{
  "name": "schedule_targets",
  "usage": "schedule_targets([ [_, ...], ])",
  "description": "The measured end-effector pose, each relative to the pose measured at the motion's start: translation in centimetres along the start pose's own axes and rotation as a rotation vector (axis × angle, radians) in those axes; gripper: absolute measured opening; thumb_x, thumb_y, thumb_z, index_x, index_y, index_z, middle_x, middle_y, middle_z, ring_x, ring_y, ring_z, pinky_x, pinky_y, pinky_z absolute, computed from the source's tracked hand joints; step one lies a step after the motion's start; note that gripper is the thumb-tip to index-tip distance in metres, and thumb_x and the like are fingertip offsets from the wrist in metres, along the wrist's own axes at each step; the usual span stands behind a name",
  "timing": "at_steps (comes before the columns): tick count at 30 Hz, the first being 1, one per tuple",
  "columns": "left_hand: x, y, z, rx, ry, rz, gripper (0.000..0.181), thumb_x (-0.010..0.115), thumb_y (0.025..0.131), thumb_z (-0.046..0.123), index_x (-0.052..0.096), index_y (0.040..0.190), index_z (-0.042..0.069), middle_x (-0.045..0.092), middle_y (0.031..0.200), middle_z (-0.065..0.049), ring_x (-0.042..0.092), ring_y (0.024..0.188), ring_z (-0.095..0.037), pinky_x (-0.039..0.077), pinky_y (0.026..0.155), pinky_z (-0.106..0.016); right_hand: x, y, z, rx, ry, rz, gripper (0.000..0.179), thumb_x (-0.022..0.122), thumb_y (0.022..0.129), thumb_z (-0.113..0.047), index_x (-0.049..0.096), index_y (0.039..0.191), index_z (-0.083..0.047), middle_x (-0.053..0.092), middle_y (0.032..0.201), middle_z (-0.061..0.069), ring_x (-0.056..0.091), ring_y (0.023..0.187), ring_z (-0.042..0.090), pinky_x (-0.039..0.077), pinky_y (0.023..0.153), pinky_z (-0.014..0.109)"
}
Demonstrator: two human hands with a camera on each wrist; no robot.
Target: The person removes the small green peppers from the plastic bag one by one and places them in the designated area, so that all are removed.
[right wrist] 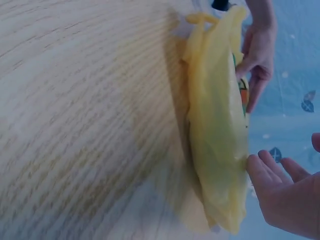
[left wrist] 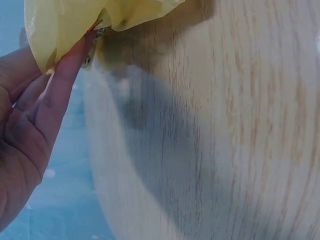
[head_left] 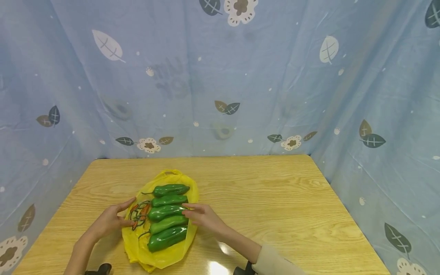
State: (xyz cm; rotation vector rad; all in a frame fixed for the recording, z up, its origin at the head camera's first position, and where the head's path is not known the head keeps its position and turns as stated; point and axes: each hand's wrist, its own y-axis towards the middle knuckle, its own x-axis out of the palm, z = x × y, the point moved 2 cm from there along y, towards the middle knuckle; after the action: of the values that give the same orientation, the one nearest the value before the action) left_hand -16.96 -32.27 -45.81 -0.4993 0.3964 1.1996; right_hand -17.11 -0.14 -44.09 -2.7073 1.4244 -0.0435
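Observation:
Several long green peppers (head_left: 167,213) lie side by side in a yellow plastic bag (head_left: 172,259), which is spread open on the table. Beside their left ends is an orange and dark green tangle-like pattern (head_left: 140,214); whether it is printed or loose, I cannot tell. My left hand (head_left: 109,219) touches the bag's left edge, thumb and fingers spread apart. In the left wrist view, a yellow fold (left wrist: 65,25) hangs over its fingers. At the bag's right edge, my right hand (head_left: 203,217) reaches with extended fingers near the pepper ends. The right wrist view shows its fingertips (right wrist: 252,162) against the bag's side.
The wooden table (head_left: 268,206) extends to the right of the bag. A blue curtain (head_left: 192,95) with leaf and flower prints surrounds its back and sides. Dark objects (head_left: 103,269) show near the bottom edge by both forearms.

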Motion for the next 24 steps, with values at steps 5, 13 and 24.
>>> schedule_targets([
  [5, -0.1, 0.1, -0.1, 0.015, 0.013, 0.000, 0.087, 0.076, 0.080, 0.010, 0.024, 0.148, -0.008, 0.017, 0.145, -0.042, 0.027, 0.042, -0.006, 0.041, 0.044, -0.026, 0.4, 0.5, 0.4, -0.025, -0.088, -0.039, 0.038, 0.055, 0.099, -0.018, 0.055, 0.134, -0.003, 0.061, 0.127, 0.015, 0.058, 0.116, 0.026, 0.048, 0.097, 0.037],
  [13, 0.0, 0.0, 0.1, 0.016, 0.023, 0.004, 0.087, 0.076, 0.080, 0.012, 0.025, 0.148, -0.008, 0.018, 0.144, -0.042, 0.028, 0.042, -0.006, 0.044, 0.046, -0.027, 1.2, 1.8, 1.5, -0.104, -0.306, -0.051, 0.030, 0.069, 0.089, -0.015, 0.068, 0.116, -0.001, 0.069, 0.112, 0.011, 0.065, 0.094, 0.009, 0.051, 0.080, 0.016],
  [24, -0.1, 0.0, 0.0, 0.040, 0.002, -0.018, 0.087, 0.075, 0.082, 0.012, 0.023, 0.147, -0.009, 0.015, 0.145, -0.042, 0.061, 0.055, -0.015, 0.053, 0.059, -0.027, 1.8, 2.5, 1.9, -0.222, -0.576, -0.061, 0.027, 0.080, 0.079, -0.009, 0.073, 0.104, -0.002, 0.072, 0.099, 0.003, 0.062, 0.082, 0.003, 0.051, 0.072, 0.012],
])
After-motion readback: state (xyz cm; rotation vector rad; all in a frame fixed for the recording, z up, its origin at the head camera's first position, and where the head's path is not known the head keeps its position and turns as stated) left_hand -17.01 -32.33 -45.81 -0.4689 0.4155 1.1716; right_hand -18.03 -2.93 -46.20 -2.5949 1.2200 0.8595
